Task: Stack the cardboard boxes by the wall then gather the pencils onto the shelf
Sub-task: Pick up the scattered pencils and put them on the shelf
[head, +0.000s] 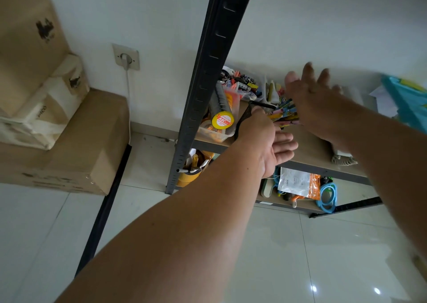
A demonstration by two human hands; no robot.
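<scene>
Several coloured pencils (284, 115) stick out of a black mesh pencil cup (245, 115) lying tilted over the wooden shelf (307, 149). My left hand (265, 138) grips the cup from the near side, thumb on its rim. Just above and right of the pencil ends, my right hand (309, 96) hovers with its fingers spread, motion-blurred. By the wall at the left, cardboard boxes stand stacked: a big lower box (76, 154) and a tall upper box (27, 39).
A black metal shelf post (208, 71) rises left of my hands. A clear tub with tape rolls (219, 122) and small clutter (240, 84) crowd the shelf's left end. A cloth bag (44, 115) lies between the boxes. The lower shelf holds bags and blue rings (328, 196).
</scene>
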